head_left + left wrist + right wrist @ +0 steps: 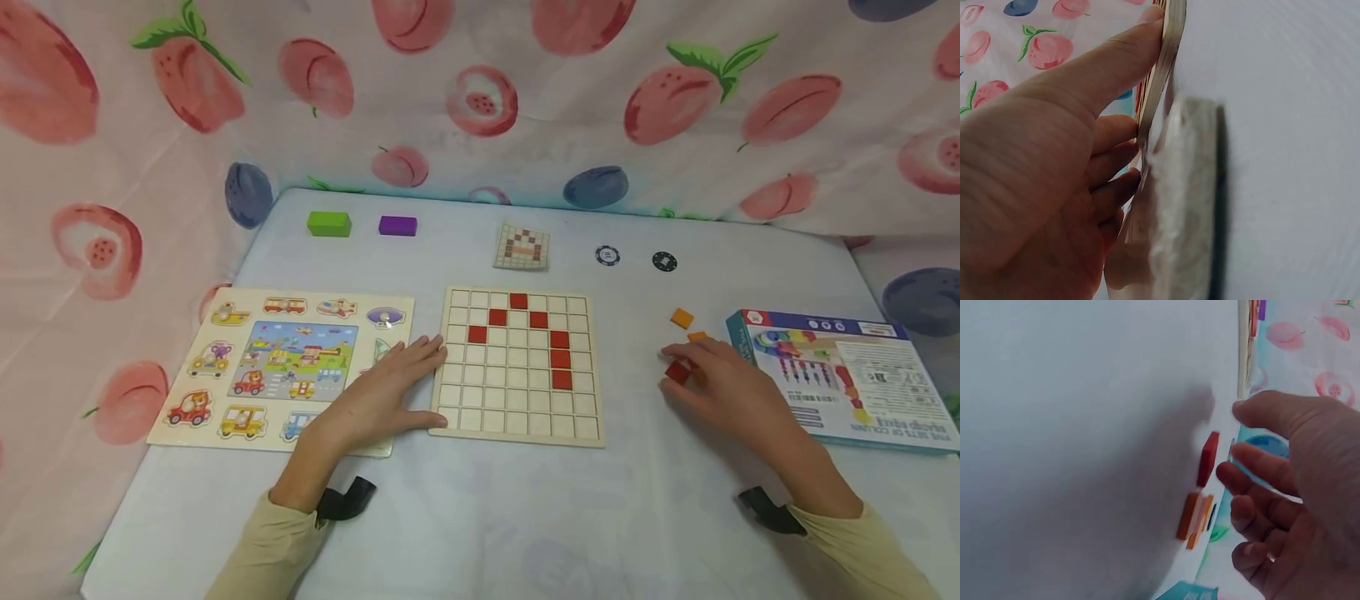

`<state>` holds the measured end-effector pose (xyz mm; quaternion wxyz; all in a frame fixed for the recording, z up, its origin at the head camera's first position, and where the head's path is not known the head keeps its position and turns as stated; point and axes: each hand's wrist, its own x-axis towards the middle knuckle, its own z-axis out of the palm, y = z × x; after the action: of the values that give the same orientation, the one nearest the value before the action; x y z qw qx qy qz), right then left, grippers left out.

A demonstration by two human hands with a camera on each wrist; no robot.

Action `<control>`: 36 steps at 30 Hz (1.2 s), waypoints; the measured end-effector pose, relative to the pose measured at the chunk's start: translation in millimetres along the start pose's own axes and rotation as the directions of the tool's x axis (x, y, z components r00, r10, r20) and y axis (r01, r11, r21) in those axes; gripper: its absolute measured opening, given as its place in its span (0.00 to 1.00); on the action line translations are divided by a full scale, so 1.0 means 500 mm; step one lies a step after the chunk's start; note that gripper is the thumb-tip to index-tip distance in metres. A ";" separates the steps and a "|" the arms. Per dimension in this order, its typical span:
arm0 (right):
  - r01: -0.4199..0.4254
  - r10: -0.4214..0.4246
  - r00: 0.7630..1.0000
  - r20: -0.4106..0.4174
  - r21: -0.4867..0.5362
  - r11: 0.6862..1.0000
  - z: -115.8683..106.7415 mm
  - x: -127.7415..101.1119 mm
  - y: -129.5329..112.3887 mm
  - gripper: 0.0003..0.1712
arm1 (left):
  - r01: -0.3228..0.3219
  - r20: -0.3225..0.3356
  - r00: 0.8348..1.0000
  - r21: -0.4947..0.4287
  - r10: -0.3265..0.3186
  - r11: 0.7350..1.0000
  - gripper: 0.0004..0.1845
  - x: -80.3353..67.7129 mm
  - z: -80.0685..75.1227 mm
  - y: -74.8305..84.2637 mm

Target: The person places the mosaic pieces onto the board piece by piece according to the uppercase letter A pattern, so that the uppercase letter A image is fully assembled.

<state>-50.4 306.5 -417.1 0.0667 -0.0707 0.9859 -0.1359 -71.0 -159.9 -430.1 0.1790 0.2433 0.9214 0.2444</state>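
A wooden grid board (pixel 517 402) lies mid-table, with several red squares (pixel 560 359) set in its cells. My left hand (pixel 382 392) rests at its left side, thumb and fingertips touching the edge, fingers spread and fairly straight. The palm overlaps the picture puzzle board (pixel 217 385). To the right, my right hand (pixel 723 387) hovers around a loose red square tile (pixel 677 372). In the right wrist view that red tile (pixel 1208 459) lies on the table, with the loosely bent fingers apart from it. Orange tiles (pixel 682 317) lie close by, partly hidden by the hand.
A flat printed box (pixel 840 375) lies beside the right hand. Behind the grid board is a small pattern card (pixel 522 247), with a white-and-dark chip (pixel 607 255) and a black chip (pixel 664 262) to its right. Green (pixel 328 223) and purple (pixel 397 226) blocks stand at the back left.
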 end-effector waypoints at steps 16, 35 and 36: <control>-0.019 0.020 0.999 -0.050 0.005 1.000 0.005 -0.005 0.013 0.25 | 0.002 0.002 1.000 -0.006 -0.002 1.000 0.52 0.002 -0.001 0.001; 0.351 -0.349 0.936 -0.043 0.060 0.935 0.058 0.129 -0.286 0.18 | -0.009 -0.007 1.000 -0.015 0.009 1.000 0.51 0.003 0.000 -0.004; 0.378 -0.376 0.926 -0.042 0.059 0.924 0.064 0.134 -0.299 0.17 | -0.008 -0.007 1.000 -0.014 0.008 1.000 0.51 0.004 0.000 -0.003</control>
<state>-93.0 145.0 -413.4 0.0267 -0.2546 0.9498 -0.1797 -73.1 -160.2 -431.4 0.1767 0.2448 0.9193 0.2523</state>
